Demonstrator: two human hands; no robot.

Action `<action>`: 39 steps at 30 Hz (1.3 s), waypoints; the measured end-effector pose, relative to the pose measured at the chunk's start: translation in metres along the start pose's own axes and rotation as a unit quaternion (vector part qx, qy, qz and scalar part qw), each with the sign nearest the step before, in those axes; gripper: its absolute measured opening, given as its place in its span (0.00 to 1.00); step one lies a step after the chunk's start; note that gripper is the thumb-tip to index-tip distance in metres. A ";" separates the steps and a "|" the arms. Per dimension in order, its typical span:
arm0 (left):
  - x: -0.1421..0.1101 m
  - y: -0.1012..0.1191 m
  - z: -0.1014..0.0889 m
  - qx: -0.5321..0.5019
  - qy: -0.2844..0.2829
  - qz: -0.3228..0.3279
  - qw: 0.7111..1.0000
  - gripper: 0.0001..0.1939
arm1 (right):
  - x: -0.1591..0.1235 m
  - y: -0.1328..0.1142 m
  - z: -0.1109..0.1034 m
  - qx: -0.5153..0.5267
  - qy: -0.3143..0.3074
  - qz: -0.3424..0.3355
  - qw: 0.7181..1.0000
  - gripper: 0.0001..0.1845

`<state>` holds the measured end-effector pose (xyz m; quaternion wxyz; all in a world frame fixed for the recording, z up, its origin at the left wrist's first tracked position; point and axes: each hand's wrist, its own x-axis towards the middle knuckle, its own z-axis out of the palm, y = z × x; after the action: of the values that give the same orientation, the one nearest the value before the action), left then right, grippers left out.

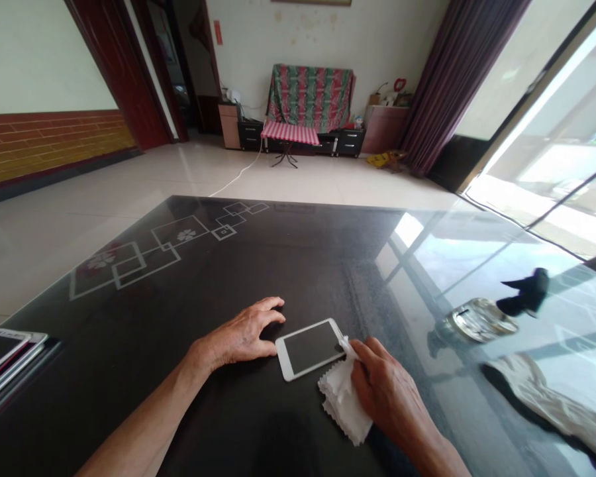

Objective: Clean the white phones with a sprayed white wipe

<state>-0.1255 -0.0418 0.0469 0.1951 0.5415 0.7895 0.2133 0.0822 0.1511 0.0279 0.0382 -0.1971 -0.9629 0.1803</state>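
Note:
A white smartphone (311,348) lies face up on the dark glossy table (298,265), its black screen toward me. At its left end is my left hand (251,330), fingers apart, the thumb close to or touching the phone's edge. My right hand (385,379) grips a white cleaning cloth (345,401) with zigzag edges. A bunched corner of that cloth meets the phone's right end, while the rest hangs down over the tabletop. The fingertips of my right hand are partly hidden by the cloth.
Several stacked phones (10,358) lie at the table's left edge. To the right, a clear spray bottle (481,320) with a black trigger head lies on its side, near a crumpled pale cloth (551,404). A covered television (310,98) stands beyond the table.

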 end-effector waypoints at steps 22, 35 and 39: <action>-0.011 0.016 0.034 0.003 0.106 -0.011 0.994 0.29 | 0.006 0.002 -0.005 0.048 -0.003 -0.039 0.998 0.12; -0.011 0.017 0.032 -0.014 0.094 -0.006 0.995 0.30 | 0.050 0.000 -0.008 0.005 -0.016 -0.070 0.997 0.13; -0.011 0.014 0.033 -0.007 0.093 -0.003 0.996 0.30 | 0.045 -0.004 -0.006 -0.019 -0.003 -0.069 0.997 0.17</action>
<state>-0.0934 -0.0439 0.0275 0.1252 0.5158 0.8040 0.2680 0.0406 0.1673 0.0354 0.0442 -0.1306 -0.9775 0.1598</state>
